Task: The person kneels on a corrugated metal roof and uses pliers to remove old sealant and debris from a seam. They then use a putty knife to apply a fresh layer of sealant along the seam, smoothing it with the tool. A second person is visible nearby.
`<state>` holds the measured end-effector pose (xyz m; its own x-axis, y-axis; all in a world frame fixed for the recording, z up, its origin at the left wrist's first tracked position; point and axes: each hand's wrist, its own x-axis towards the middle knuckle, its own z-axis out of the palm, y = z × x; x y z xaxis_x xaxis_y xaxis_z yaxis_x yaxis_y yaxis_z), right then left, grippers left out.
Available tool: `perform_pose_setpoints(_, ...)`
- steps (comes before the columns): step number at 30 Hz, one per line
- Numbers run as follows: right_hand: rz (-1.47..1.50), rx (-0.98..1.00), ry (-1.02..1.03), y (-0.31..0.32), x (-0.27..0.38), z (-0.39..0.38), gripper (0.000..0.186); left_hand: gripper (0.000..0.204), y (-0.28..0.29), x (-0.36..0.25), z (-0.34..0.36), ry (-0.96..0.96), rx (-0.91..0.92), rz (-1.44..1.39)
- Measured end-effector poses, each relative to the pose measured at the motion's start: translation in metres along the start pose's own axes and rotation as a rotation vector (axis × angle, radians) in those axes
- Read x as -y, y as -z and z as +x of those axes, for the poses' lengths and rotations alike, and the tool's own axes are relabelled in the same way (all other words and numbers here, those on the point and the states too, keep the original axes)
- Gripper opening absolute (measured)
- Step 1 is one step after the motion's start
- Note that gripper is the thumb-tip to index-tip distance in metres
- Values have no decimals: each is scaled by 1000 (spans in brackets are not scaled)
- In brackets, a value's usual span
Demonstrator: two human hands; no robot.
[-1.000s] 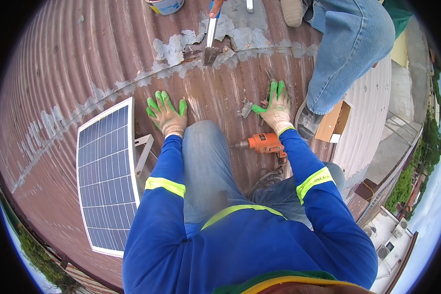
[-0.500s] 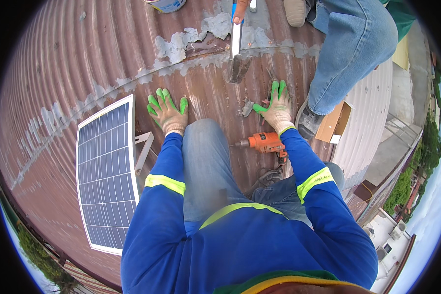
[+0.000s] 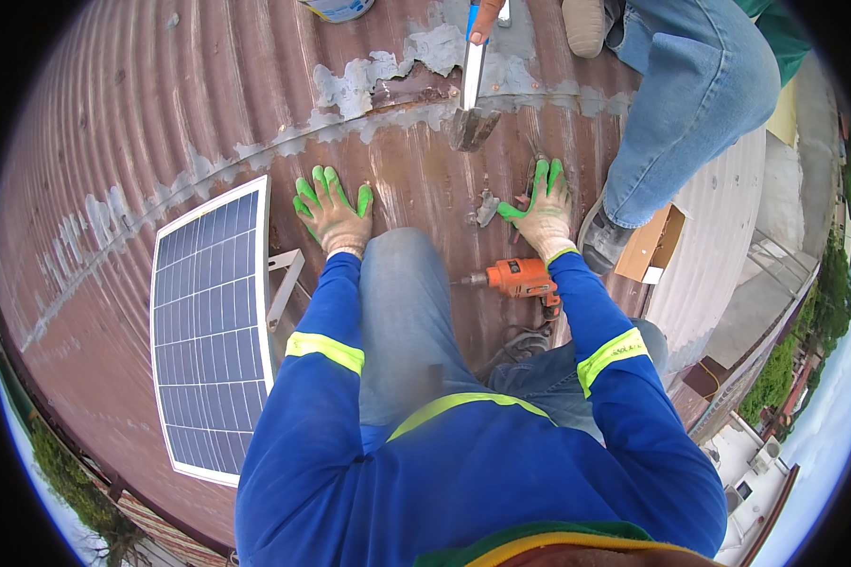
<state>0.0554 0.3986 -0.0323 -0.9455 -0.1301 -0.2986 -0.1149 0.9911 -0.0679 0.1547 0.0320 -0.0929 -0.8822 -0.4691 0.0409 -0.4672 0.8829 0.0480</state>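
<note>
- Fingers (image 3: 337, 187) splayed wide on both hands, green-tipped gloves, nothing gripped that I can see. Pretty sure I'm just bracing on the ridged roof (image 3: 397, 170), which runs under the drill (image 3: 520, 279) and everything else here.
- Solar panel (image 3: 213, 321): well left of the drill, blue cells facing up. Parked out there it's clear of both my palms, which is probably the point.
- Metal bracket (image 3: 286, 288): also left of the drill, right by the panel's near edge. Looks like a mount or prop, but can't tell if it's attached.
- Left hand (image 3: 338, 219): left of the drill and a bit beyond it, palm down. Wide stance, so I guess it's for balance.
- Hammer (image 3: 472, 80): well beyond the drill, handle in my co-worker's hand (image 3: 484, 21), head hanging between my two hands.
- The drill itself: on its side, bit pointing left toward my knee. Seems set down there to be in easy reach.
- Right hand (image 3: 545, 213): just beyond the drill, fingers fanned too. Some thin thing lies past the fingertips, too small to make out.
- Co-worker's shoe (image 3: 603, 238): right of the drill, likely planted for footing.
- Cardboard box (image 3: 654, 244): farther right of the drill, beside that shoe.
</note>
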Motion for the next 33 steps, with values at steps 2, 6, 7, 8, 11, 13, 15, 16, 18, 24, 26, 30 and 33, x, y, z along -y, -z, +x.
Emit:
perform_pose_setpoints(2, 6, -8, 4, 0, -1, 0, 132, 88, 0, 0, 1, -8, -10, 2)
perform_pose_setpoints(6, 49, -20, 30, -1, -4, 1, 133, 88, 1, 1, 3, 11, 46, 2)
perform_pose_setpoints(7, 45, -10, 32, -1, -5, 1, 133, 88, 3, 0, 2, -5, -16, -28)
perform_pose_setpoints(8, 44, -4, 35, 0, -6, 1, 133, 88, 6, -2, 1, -5, -23, -40)
perform_pose_setpoints(11, 46, 34, 40, 4, -8, 2, 133, 84, 23, -13, 4, 64, -38, -63)
perform_pose_setpoints(13, 53, 46, 41, 7, -8, 2, 133, 77, 42, -21, 17, 107, -70, -211)
perform_pose_setpoints(15, 59, 65, 43, 10, -9, 1, 133, 70, 59, -31, 46, 156, -85, -494)
perform_pose_setpoints(16, 69, 47, 48, 11, -9, 1, 133, 58, 66, -39, 64, 222, -31, -785)
perform_pose_setpoints(18, 98, 39, 50, 11, -9, -1, 132, 49, 74, -47, 105, 40, -74, -581)
perform_pose_setpoints(24, 33, 80, 8, 7, -5, 2, 131, 33, 65, -55, 129, -315, -28, -224)
perform_pose_setpoints(26, 64, 26, 35, 9, -4, 0, 132, 33, 66, -52, 130, -329, 27, -169)
perform_pose_setpoints(30, 74, -91, -131, 10, 0, -18, 137, 42, 76, -39, 133, -307, 83, -446)
perform_pose_setpoints(33, 87, 111, -324, 6, 11, -34, 141, 47, 76, -26, 100, -277, 87, -483)
